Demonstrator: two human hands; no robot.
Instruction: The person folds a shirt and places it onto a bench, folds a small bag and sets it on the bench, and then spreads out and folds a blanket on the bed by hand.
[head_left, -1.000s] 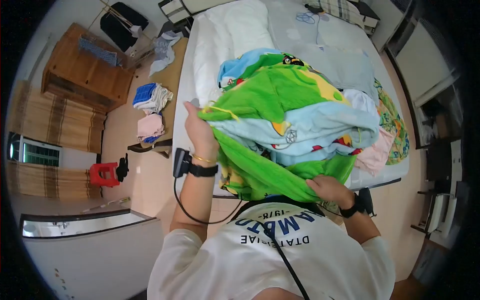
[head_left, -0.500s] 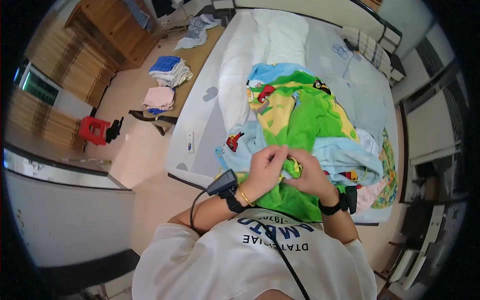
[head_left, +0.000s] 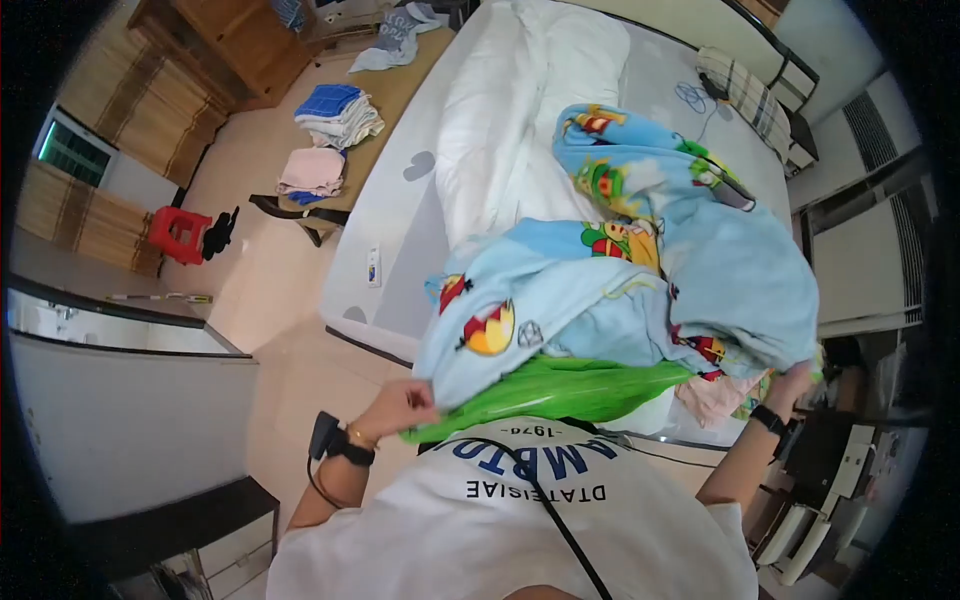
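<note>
A light-blue fleece blanket (head_left: pixel 560 300) with cartoon birds lies loosely bunched across the near half of the bed, its green side (head_left: pixel 560 388) showing along the edge by my shirt. My left hand (head_left: pixel 402 406) is closed in a pinch on the blanket's near left edge. Out to the right, my right hand (head_left: pixel 797 382) grips the near right edge, its fingers partly hidden by the cloth. The blanket stretches between the two hands, with folds piled in the middle.
A white quilt (head_left: pixel 490 130) runs along the bed behind the blanket. Pink cloth (head_left: pixel 712 400) lies at the bed's near right. Folded towels (head_left: pixel 338 115) rest on a bench at left, near a red stool (head_left: pixel 180 235). A plaid pillow (head_left: pixel 740 95) lies at the far right.
My hands have moved from together at the middle to wide apart, spreading the blanket's near edge. The blanket has turned from mostly green facing up to mostly light blue.
</note>
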